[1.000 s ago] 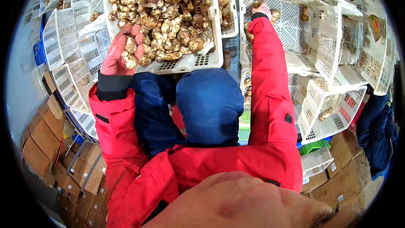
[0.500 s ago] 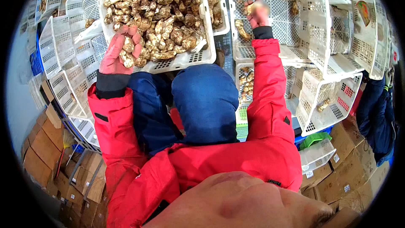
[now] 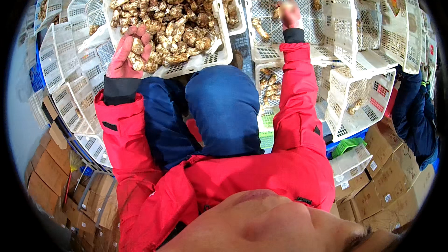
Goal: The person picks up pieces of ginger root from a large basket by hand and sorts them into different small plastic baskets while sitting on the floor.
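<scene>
My left hand [image 3: 122, 60] is closed round a pale, brown-flecked mushroom [image 3: 136, 60] at the near left corner of a white crate [image 3: 225, 28] heaped with mushrooms [image 3: 175, 16]. Palm up, its fingers curl over the mushroom. My right hand [image 3: 291, 15] reaches into a second white crate [image 3: 266, 56] on the right. A small mushroom [image 3: 276, 13] shows at its fingertips, and part of that hand is blurred. A long mushroom [image 3: 260, 28] lies at this crate's left side, with a darker mushroom [image 3: 317, 3] to the right of my hand.
Nearer on the right, a crate holds several mushrooms [image 3: 270, 86], partly under my right sleeve. Another white crate [image 3: 347, 116] has one mushroom. More white crates [image 3: 60, 56] stand at the left. Cardboard boxes [image 3: 49, 168] are stacked low on both sides. Dark clothing [image 3: 413, 116] shows far right.
The whole view has shifted slightly, with the crates sitting a little higher and further left. My right hand has moved slightly right within its crate. My left hand keeps its mushroom.
</scene>
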A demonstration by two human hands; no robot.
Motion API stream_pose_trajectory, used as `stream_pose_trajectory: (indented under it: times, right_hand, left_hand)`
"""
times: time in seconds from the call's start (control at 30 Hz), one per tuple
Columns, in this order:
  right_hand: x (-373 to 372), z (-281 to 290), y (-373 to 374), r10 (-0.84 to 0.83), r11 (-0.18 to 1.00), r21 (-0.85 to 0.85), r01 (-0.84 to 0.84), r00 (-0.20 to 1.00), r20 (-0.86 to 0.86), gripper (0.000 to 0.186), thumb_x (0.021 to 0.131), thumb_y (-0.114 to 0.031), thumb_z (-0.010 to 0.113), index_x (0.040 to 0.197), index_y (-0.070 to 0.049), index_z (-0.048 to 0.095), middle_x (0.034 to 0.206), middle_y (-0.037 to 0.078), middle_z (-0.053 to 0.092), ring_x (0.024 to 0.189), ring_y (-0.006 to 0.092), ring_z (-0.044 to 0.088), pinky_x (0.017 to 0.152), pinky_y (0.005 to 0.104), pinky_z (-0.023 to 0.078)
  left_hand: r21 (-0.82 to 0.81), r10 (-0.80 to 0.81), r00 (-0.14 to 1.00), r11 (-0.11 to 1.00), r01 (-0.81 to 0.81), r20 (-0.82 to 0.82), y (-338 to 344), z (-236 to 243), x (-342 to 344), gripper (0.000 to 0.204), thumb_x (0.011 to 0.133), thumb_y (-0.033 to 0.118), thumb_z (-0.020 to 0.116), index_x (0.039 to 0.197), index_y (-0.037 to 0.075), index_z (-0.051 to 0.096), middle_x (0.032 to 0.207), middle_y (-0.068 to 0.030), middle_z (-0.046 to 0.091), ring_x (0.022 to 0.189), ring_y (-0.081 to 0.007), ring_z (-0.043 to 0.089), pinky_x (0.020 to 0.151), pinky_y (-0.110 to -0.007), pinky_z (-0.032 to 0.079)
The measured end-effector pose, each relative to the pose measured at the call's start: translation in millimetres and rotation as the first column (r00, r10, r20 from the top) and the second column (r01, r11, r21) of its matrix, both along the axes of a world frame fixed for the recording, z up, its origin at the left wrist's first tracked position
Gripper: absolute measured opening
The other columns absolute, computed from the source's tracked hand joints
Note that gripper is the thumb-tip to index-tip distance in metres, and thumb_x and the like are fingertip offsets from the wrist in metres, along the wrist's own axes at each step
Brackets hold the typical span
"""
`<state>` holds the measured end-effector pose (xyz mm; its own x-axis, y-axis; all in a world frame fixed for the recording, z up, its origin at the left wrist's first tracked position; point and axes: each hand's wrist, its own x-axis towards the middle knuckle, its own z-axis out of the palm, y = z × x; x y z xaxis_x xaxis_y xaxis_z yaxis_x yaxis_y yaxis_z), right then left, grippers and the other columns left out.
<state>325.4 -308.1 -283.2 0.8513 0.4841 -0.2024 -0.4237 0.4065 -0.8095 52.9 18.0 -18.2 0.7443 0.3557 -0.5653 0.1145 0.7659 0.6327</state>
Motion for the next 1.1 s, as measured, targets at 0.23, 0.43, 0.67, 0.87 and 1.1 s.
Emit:
stream_pose_trajectory:
  times: [0.23, 0.43, 0.67, 0.87, 1.1]
  right_hand:
    - [-13, 0, -7, 0.172, 0.954, 0.278, -0.115, 0.966, -0.191, 0.059, 0.070, -0.001, 0.057, 0.120, -0.006, 0.026, 0.100, 0.013, 0.048, 0.085, 0.0192, 0.050, 0.066, 0.0253, 0.043]
    - [-32, 19, 21, 0.023, 0.999, -0.041, -0.024, 0.999, -0.024, 0.066, 0.068, -0.001, 0.060, 0.122, -0.001, 0.022, 0.096, 0.015, 0.050, 0.081, 0.0178, 0.051, 0.058, 0.0185, 0.041]
    - [-38, 26, 24, 0.034, 0.999, 0.028, -0.033, 0.999, -0.015, 0.067, 0.067, -0.002, 0.060, 0.121, 0.003, 0.021, 0.093, 0.017, 0.051, 0.078, 0.0179, 0.051, 0.063, 0.0198, 0.040]
    - [-40, 27, 28, 0.033, 0.998, 0.064, -0.030, 0.998, -0.056, 0.057, 0.071, -0.005, 0.056, 0.118, 0.002, 0.025, 0.088, 0.015, 0.054, 0.068, 0.0159, 0.051, 0.060, 0.0185, 0.039]
    - [-46, 15, 25, 0.035, 0.995, 0.104, 0.000, 0.941, -0.337, 0.036, 0.078, -0.009, 0.048, 0.111, -0.001, 0.034, 0.086, 0.014, 0.055, 0.048, 0.0081, 0.042, 0.043, 0.0173, 0.034]
  left_hand:
    - [-0.011, -0.030, 0.999, 0.999, 0.031, 0.040, 1, -4, 0, 0.034, 0.085, 0.013, 0.040, 0.117, 0.005, 0.037, 0.116, -0.0082, 0.043, 0.101, -0.0183, 0.045, 0.080, -0.028, 0.043]
    - [-0.031, -0.029, 0.999, 0.999, 0.030, 0.032, 1, -3, 0, 0.034, 0.085, 0.013, 0.040, 0.118, 0.005, 0.036, 0.116, -0.0087, 0.043, 0.101, -0.0183, 0.045, 0.081, -0.027, 0.042]
    - [-0.029, -0.028, 0.999, 0.999, 0.030, 0.036, 2, -4, 0, 0.033, 0.085, 0.012, 0.040, 0.116, 0.005, 0.038, 0.115, -0.0085, 0.044, 0.099, -0.0181, 0.046, 0.080, -0.027, 0.042]
    - [-0.009, -0.028, 0.999, 1.000, 0.028, 0.030, 0, -1, 2, 0.031, 0.084, 0.013, 0.042, 0.113, 0.004, 0.040, 0.113, -0.0084, 0.044, 0.097, -0.0167, 0.047, 0.080, -0.027, 0.042]
    - [-0.033, -0.023, 0.999, 0.999, 0.025, 0.045, 0, -3, 1, 0.032, 0.084, 0.013, 0.042, 0.115, 0.004, 0.039, 0.114, -0.0084, 0.044, 0.098, -0.0172, 0.047, 0.079, -0.027, 0.043]
